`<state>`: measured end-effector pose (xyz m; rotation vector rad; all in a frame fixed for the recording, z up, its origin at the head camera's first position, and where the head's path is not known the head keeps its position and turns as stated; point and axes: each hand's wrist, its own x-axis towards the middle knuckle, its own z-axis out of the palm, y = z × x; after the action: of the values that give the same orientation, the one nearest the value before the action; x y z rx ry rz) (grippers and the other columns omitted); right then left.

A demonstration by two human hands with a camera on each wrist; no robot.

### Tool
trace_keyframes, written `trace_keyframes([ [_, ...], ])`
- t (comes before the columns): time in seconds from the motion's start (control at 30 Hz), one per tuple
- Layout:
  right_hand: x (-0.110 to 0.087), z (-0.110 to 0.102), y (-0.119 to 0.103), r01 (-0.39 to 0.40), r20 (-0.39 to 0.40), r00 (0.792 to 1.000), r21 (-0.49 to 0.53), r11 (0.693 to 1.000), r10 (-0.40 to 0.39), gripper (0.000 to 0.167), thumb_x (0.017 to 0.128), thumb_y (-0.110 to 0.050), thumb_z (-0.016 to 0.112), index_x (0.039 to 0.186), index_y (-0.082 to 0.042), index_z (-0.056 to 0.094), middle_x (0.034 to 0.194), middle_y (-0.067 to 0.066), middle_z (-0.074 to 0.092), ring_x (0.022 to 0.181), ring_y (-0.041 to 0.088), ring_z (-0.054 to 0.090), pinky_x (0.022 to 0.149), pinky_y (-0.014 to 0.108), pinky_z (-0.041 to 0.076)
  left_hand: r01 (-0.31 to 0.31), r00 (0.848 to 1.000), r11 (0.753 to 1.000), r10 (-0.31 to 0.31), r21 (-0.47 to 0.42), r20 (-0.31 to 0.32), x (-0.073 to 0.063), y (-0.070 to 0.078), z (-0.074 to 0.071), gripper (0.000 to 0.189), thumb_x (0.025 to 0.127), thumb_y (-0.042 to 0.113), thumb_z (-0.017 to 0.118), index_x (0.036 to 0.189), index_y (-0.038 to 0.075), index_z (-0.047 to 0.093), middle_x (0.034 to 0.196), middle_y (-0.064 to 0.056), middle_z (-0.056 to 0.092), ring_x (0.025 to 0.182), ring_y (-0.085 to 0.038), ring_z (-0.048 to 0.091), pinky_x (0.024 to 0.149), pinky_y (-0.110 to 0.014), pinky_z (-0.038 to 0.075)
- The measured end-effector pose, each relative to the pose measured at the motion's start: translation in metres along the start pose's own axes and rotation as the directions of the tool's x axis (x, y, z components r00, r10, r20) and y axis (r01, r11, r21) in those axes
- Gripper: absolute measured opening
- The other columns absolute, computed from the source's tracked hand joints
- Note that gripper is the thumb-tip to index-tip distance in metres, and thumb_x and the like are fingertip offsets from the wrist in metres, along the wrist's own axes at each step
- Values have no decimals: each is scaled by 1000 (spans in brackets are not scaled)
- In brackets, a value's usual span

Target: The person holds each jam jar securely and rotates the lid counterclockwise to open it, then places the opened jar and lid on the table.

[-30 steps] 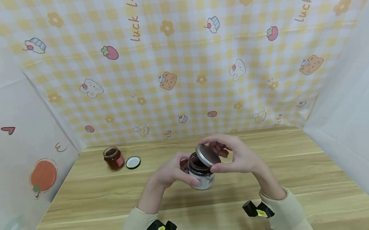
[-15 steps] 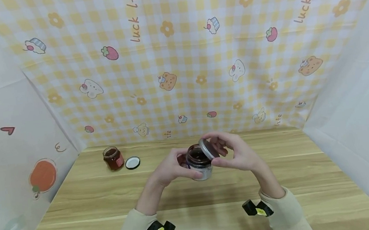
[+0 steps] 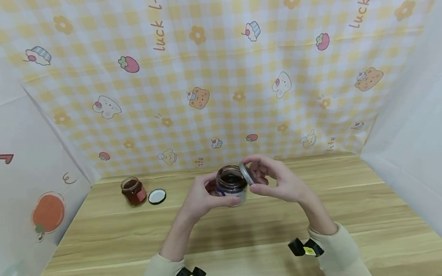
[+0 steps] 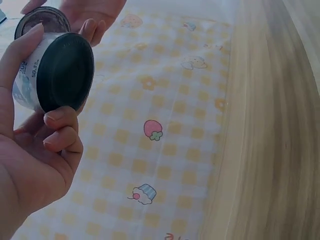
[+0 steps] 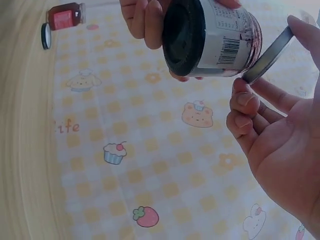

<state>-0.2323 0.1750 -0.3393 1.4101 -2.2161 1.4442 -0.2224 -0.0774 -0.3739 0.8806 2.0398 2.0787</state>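
A jar (image 3: 231, 185) of dark spread is held above the middle of the desk (image 3: 106, 238), towards its far edge, gripped round its body by the curled fingers of the left hand (image 3: 204, 196) and tilted (its dark base faces both wrist views). A silver lid (image 3: 246, 173) is pinched by its rim in the right hand (image 3: 279, 181), tilted and just beside the jar's open mouth. Near the far left corner a small jar (image 3: 133, 191) is stood, with its white lid (image 3: 157, 196) laid just beside it.
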Motion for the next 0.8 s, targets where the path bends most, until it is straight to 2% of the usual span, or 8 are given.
trace_keyframes([
  [0.17,0,-1,3,-17,-15,1000,-12,1000,17,47,95,-16,70,138,-6,51,90,5,57,69,16,50,59,31,43,1,997,997,4,79,-71,-2,-2,-1,50,75,10,90,121,7,71,107,-9,73,93,-25,68,78,-33,56],
  [0.33,0,0,6,-60,-40,997,-4,998,59,47,93,-8,69,136,-5,50,90,6,57,71,16,53,63,26,45,19,991,991,-1,136,-130,-5,-4,-5,48,76,14,90,120,12,72,107,-5,74,93,-25,67,77,-32,55],
  [0.43,1,1,7,-84,-57,995,15,996,85,47,92,-5,69,134,-1,49,92,8,59,74,18,56,66,26,49,35,988,987,-10,158,-155,-7,-5,-8,48,75,15,91,119,14,73,108,-4,73,92,-25,67,77,-32,55],
  [0.6,4,3,8,-124,-71,989,38,992,126,48,94,-9,70,134,3,47,95,10,63,77,20,60,68,27,51,41,979,981,-1,191,-202,-10,-6,-11,50,75,18,91,121,13,72,108,-4,73,92,-24,66,75,-32,55],
  [0.8,7,5,10,-154,-74,985,24,988,155,48,94,-12,71,134,-1,48,94,9,64,76,21,60,67,29,51,62,968,976,-8,211,-250,-12,-7,-16,50,74,22,92,119,16,72,106,-3,73,92,-23,67,74,-31,54],
])
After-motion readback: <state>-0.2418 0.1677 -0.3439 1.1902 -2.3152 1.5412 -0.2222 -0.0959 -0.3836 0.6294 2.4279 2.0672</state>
